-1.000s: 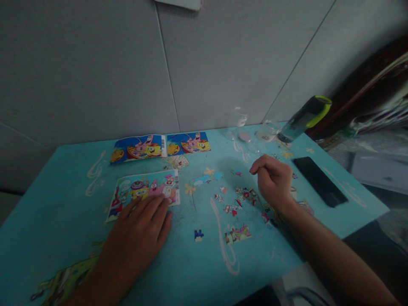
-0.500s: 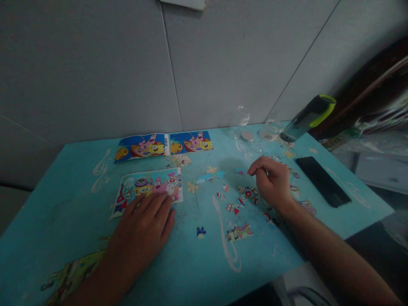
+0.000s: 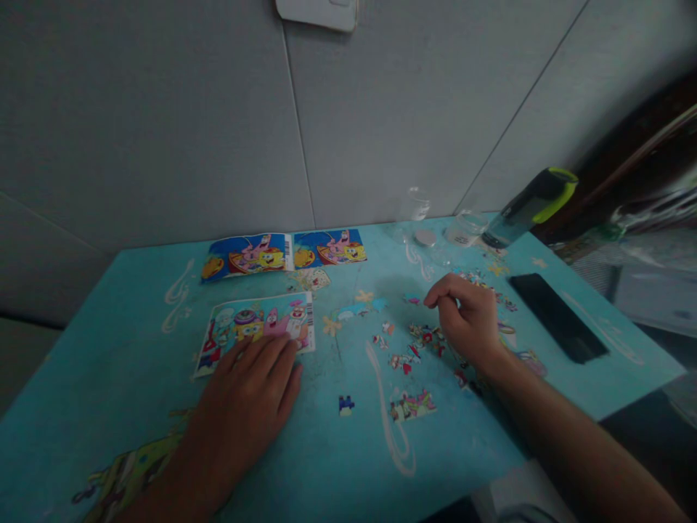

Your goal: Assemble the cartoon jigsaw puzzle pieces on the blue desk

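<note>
My left hand (image 3: 253, 388) lies flat with fingers outstretched, its fingertips resting on the lower edge of a cartoon picture card (image 3: 223, 330). Above the small jigsaw pieces (image 3: 422, 334), my right hand (image 3: 468, 316) is curled, thumb against bent fingers. Whatever it may hold is hidden. Between the hands, a dark blue and pale jigsaw piece (image 3: 345, 405) lies alone. Closer to the right forearm is a small joined puzzle section (image 3: 412, 407). More pieces spread behind and beneath my right hand, partly covered by it.
Two blue cartoon cards (image 3: 247, 256) lie by the wall. Clear plastic containers (image 3: 464, 229), a round lid (image 3: 425, 237) and a tilted bottle (image 3: 529, 207) stand at the back right. A dark flat phone-like object (image 3: 558, 316) lies on the right.
The camera view has tilted up slightly, so everything sits a little lower in the picture. Both hands keep their pose and place on the table.
</note>
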Demonstrator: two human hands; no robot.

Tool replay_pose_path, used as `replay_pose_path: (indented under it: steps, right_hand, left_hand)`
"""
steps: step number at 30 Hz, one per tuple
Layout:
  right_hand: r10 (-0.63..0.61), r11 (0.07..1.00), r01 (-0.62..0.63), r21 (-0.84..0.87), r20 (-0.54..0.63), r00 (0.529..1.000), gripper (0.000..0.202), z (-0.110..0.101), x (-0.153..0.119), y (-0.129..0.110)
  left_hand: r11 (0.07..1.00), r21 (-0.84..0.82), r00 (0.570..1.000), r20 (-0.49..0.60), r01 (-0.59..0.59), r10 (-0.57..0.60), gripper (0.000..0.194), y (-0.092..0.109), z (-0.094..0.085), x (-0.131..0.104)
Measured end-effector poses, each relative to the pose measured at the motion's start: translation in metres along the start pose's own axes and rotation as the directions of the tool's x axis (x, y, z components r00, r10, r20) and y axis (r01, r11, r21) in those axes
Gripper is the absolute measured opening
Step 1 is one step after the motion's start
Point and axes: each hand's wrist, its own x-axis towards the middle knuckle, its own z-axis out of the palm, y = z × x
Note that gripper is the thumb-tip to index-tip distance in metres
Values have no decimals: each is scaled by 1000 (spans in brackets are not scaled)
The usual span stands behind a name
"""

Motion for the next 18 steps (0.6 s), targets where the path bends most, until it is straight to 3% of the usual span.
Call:
replay_pose_path:
  steps: [9, 18]
  right_hand:
    - [0, 1000, 0, 6, 67, 998, 29, 3, -2, -2]
    - [15, 1000, -8, -25, 252, 968, 28, 7, -5, 3]
  left_hand:
    - [1000, 0, 1000, -4, 26, -26, 31, 3, -2, 2]
    - [997, -13, 997, 24, 75, -74, 28, 11, -10, 9]
